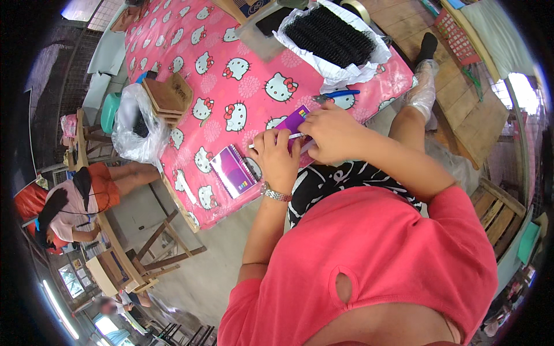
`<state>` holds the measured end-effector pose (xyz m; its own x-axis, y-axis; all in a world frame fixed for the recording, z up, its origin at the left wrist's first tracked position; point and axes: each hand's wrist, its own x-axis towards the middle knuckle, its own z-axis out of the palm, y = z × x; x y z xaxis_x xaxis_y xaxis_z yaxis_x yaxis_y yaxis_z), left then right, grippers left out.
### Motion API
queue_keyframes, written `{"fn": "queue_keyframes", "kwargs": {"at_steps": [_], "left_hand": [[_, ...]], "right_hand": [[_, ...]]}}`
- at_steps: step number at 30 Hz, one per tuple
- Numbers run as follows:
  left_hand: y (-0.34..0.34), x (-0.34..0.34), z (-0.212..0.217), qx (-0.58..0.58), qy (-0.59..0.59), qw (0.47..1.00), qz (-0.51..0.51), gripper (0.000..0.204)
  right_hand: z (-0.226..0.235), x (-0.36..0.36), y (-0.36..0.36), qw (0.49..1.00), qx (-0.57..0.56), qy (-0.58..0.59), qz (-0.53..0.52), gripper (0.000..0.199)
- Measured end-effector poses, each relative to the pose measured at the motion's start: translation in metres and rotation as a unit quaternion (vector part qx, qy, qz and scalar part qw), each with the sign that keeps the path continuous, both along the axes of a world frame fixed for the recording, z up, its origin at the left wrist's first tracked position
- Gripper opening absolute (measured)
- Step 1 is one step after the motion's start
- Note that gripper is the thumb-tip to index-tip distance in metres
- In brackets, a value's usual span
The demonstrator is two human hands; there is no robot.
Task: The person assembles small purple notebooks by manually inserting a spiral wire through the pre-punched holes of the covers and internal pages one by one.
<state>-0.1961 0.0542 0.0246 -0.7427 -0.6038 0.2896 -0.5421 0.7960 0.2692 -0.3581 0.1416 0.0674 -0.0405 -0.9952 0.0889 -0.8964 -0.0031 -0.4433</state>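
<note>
My left hand (276,155), with a metal watch on its wrist, has its fingers bent and closed at the near edge of a purple notebook (295,120). From the other side my right hand (334,134) grips the same notebook, covering much of it. A thin white edge shows between my fingers; whether it is paper or a separate strip I cannot tell. Left of my left hand lies a second purple notebook (234,172), flat, with a black coil along its edge. Blue-handled pliers (340,93) rest just beyond my right hand.
A pink patterned cloth (213,124) covers the table. Many black coils (329,37) lie on white paper at the far right. Brown boards (167,95) and a clear plastic bag (138,127) sit at the left edge. Another person (75,196) bends over a bench at left.
</note>
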Motion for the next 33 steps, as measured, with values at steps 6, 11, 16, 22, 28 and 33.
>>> {"fn": "queue_keyframes", "kwargs": {"at_steps": [6, 11, 16, 22, 28, 33], "left_hand": [[-0.001, 0.001, 0.0, -0.001, 0.021, 1.0, -0.007, 0.029], [0.002, -0.003, 0.008, 0.002, 0.032, 0.999, -0.002, 0.029], [0.0, 0.001, 0.003, 0.018, 0.04, 0.999, -0.014, 0.031], [0.0, 0.004, 0.005, 0.019, 0.029, 0.999, 0.009, 0.032], [0.0, -0.001, 0.003, 0.049, 0.032, 0.998, 0.014, 0.037], [-0.005, 0.006, 0.005, 0.067, 0.063, 0.996, -0.005, 0.037]], "right_hand": [[0.011, 0.001, 0.006, 0.993, -0.117, -0.006, -0.033, 0.028], [0.0, -0.002, -0.006, 0.996, 0.086, 0.021, 0.002, 0.036], [0.028, 0.006, 0.004, 0.998, -0.053, 0.03, 0.024, 0.029], [0.017, 0.006, -0.014, 0.993, 0.11, 0.023, 0.036, 0.024], [0.018, 0.009, -0.029, 0.975, 0.204, 0.047, 0.068, 0.028], [0.043, 0.006, -0.015, 0.999, -0.007, 0.024, 0.045, 0.022]]}}
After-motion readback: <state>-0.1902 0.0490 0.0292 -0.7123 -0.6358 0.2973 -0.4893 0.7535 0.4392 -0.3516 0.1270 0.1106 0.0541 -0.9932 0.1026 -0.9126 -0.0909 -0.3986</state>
